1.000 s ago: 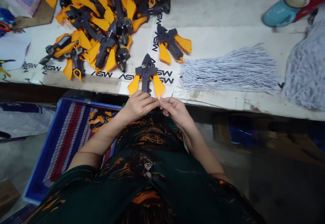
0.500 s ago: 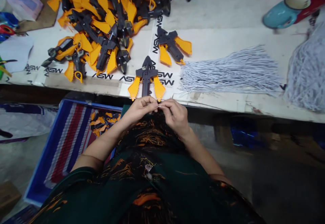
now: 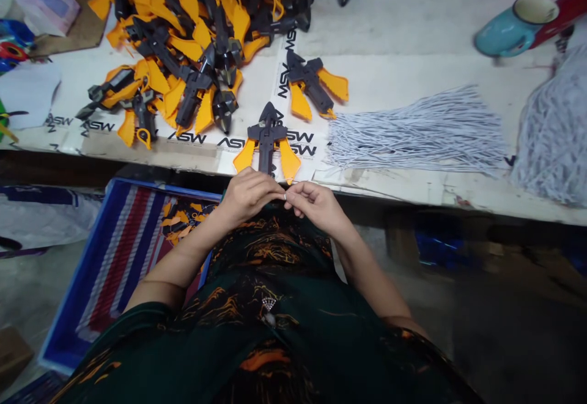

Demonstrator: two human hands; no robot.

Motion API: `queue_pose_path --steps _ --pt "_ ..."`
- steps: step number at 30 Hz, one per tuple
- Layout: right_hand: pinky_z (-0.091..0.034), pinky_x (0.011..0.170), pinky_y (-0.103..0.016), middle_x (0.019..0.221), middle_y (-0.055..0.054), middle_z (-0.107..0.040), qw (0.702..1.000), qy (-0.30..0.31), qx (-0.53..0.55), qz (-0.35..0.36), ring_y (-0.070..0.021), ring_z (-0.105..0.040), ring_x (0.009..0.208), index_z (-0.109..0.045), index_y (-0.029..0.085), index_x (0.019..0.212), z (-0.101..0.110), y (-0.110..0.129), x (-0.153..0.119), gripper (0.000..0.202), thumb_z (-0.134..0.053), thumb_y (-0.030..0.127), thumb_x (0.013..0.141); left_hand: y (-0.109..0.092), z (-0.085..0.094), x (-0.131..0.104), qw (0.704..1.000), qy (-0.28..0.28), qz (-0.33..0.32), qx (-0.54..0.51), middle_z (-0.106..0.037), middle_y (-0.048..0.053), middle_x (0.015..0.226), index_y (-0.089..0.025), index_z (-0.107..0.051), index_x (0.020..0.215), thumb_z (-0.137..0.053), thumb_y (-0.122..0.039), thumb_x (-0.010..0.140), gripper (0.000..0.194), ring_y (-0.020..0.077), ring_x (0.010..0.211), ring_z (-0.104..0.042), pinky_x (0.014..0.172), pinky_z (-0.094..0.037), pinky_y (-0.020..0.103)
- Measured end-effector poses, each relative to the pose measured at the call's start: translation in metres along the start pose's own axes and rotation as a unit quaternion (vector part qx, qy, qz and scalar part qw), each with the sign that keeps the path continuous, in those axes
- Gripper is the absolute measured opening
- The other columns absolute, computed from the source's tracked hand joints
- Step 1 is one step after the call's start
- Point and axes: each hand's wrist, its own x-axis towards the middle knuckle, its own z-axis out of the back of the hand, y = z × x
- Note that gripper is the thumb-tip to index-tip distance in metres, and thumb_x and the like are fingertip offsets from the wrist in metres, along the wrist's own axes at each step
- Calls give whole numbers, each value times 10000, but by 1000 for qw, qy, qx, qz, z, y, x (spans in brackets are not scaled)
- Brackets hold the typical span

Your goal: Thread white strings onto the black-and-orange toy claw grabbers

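Note:
My left hand (image 3: 251,195) and my right hand (image 3: 312,205) meet at the table's front edge, both closed in a pinch. Between their fingertips shows a short bit of thin white cord (image 3: 285,196); most of it is hidden by the fingers. Just beyond them lies a black toy (image 3: 266,138) with a pointed tip and two orange wings, its lower end hanging close to my left fingers. A second such toy (image 3: 312,83) lies farther back to the right. Beside it, a bundle of loose white cords (image 3: 417,132) spreads across the table.
A heap of black and orange toys (image 3: 188,49) covers the back left. A turquoise mug (image 3: 504,31) and a larger bunch of white cords (image 3: 553,135) stand at the right. Below the table, to the left, is a blue-rimmed crate (image 3: 76,282) with orange pieces inside.
Both hands have shifted slightly; the left is turned more with its back up, and the right fingertips have curled in around the white cord. The toys lie where they were.

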Motion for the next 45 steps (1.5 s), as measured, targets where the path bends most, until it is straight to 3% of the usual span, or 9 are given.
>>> queue_pose_path --steps 3,8,12,17,26,30,36,39,45 --pt "-401 491 -219 659 29 -627 998 -56 -12 31 -69 -470 487 -590 197 791 -6 -5 1 276 -667 459 834 -7 -6 -3 992 -51 83 -79 -752 31 821 -178 -691 880 -629 -301 960 159 136 761 -679 720 -469 274" --pt "-410 568 -236 655 33 -575 972 -139 -147 119 -94 -496 562 -591 205 801 -14 -11 0 152 -607 342 866 -18 -14 -6 970 -50 192 -140 -734 32 782 -168 -701 841 -620 -242 909 129 133 690 -649 685 -496 256" --pt "-418 607 -248 698 20 -583 954 -121 -211 175 -99 -498 586 -590 211 802 -15 -12 -2 125 -596 310 879 -24 -14 -5 957 -59 259 -119 -659 -14 643 -175 -650 716 -626 -193 797 87 111 591 -569 629 -460 234" --pt "-392 561 -246 690 27 -534 980 -50 -94 169 -103 -473 584 -545 216 794 -13 -20 3 245 -594 434 896 -31 -14 -2 928 -40 315 -195 -620 -31 612 -171 -624 702 -595 -183 788 92 94 556 -537 558 -432 197" --pt "-343 551 -247 629 62 -440 994 -30 -46 93 -96 -399 555 -531 217 848 -12 -17 8 357 -575 563 923 -12 -19 -17 987 -70 129 -67 -751 39 850 -187 -686 906 -561 -241 963 148 138 773 -688 739 -505 264" --pt "-353 563 -250 665 49 -469 995 -1 -47 85 -104 -425 581 -561 216 900 -10 -15 4 327 -584 541 922 -12 -16 -18 977 -45 177 -109 -719 24 794 -181 -638 874 -572 -279 955 144 129 702 -656 699 -502 253" --pt "-275 522 -252 598 62 -399 985 -85 -115 96 -94 -340 533 -574 214 827 -15 -20 3 277 -586 472 927 -16 -15 -16 916 -14 285 -282 -653 -20 747 -180 -559 897 -555 -290 955 124 80 562 -588 576 -469 203" --pt "-321 551 -250 633 50 -470 982 -102 -132 90 -98 -407 563 -589 211 838 -11 -22 3 248 -613 448 908 -15 -16 -18 924 -10 283 -258 -656 -14 767 -184 -549 920 -517 -282 978 119 84 570 -588 584 -464 212" --pt "-369 580 -248 697 25 -530 994 -61 -77 54 -114 -464 628 -577 206 817 -6 -17 1 271 -642 465 863 -5 -13 -15 997 55 44 34 -705 50 943 -186 -594 1019 -506 -242 1001 106 163 807 -639 735 -451 293"
